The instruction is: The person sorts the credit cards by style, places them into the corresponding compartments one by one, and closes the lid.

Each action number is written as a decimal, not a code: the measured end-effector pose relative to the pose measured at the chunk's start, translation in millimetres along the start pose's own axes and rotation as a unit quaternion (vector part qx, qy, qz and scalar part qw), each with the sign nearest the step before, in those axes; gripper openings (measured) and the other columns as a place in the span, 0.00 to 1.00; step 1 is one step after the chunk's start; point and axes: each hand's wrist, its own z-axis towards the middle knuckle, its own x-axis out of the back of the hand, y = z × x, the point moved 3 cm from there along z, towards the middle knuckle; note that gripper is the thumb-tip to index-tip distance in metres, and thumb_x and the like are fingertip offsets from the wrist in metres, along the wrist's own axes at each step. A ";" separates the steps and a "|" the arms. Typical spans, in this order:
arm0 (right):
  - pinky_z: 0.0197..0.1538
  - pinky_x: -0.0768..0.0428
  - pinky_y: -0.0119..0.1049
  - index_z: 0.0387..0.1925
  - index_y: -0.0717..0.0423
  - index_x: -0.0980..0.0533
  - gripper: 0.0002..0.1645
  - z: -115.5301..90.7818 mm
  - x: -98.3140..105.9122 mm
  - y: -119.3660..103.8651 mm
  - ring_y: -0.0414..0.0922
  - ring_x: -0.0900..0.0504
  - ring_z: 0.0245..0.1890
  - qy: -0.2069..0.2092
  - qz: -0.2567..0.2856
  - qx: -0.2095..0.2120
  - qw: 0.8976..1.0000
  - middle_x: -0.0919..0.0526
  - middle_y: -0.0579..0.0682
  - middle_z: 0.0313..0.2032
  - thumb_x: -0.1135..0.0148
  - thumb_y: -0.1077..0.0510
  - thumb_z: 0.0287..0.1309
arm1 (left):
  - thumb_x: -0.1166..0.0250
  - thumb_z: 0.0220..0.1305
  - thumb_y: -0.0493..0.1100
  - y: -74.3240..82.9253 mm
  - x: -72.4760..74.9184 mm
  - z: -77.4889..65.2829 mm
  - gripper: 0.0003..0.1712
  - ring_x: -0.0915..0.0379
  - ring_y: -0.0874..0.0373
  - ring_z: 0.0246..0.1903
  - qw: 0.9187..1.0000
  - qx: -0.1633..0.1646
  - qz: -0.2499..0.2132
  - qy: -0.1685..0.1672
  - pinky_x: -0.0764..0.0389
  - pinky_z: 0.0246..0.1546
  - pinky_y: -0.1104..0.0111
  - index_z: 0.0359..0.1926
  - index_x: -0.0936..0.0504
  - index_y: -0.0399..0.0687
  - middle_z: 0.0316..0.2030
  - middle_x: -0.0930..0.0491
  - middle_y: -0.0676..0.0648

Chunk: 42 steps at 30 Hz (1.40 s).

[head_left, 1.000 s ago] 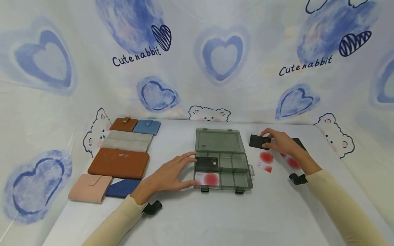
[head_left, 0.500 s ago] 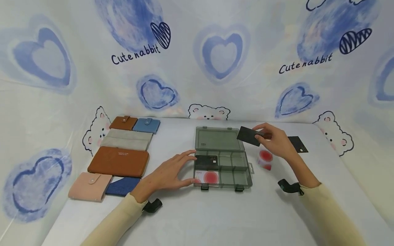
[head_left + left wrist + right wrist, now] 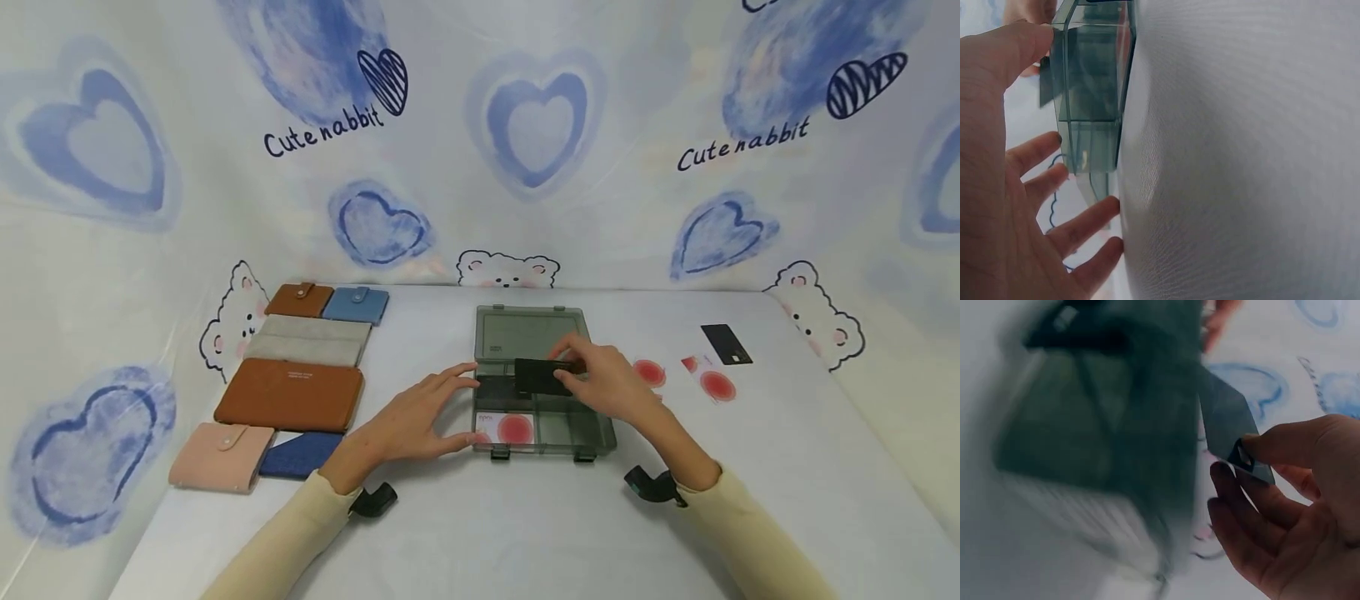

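A black card (image 3: 537, 377) is pinched between thumb and fingers of my right hand (image 3: 606, 382), above the upper row of a green clear compartment box (image 3: 529, 333). In the right wrist view the held card (image 3: 1225, 409) tilts, and the box beside it is blurred. My left hand (image 3: 412, 422) is spread at the box's left side. Its fingers are apart, and in the left wrist view the thumb (image 3: 1032, 40) touches the box's rim. Inside the box lie another black card (image 3: 492, 390), partly hidden by the held one, and a white card with red circles (image 3: 506, 429).
Right of the box lie a black card (image 3: 726, 344) and two red-and-white cards, (image 3: 716, 386) one partly behind my right hand. At left are a brown wallet (image 3: 291, 393), grey wallet (image 3: 309, 339), pink wallet (image 3: 217, 457), navy wallet (image 3: 300, 454) and two small snap wallets.
My right hand has lifted the black card off the table and carried it left over the box. The left hand stays at the box's left side.
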 end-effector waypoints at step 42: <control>0.64 0.26 0.53 0.64 0.50 0.22 0.25 -7.5 -46.1 -22.0 0.53 0.26 0.65 -0.054 -0.137 0.056 0.988 0.21 0.51 0.63 0.38 0.47 0.70 | 0.38 0.63 0.71 0.3 0.7 -0.3 0.44 0.39 0.53 0.71 1.000 0.000 0.003 0.005 0.28 0.62 0.48 0.74 0.34 0.58 0.78 0.47 0.55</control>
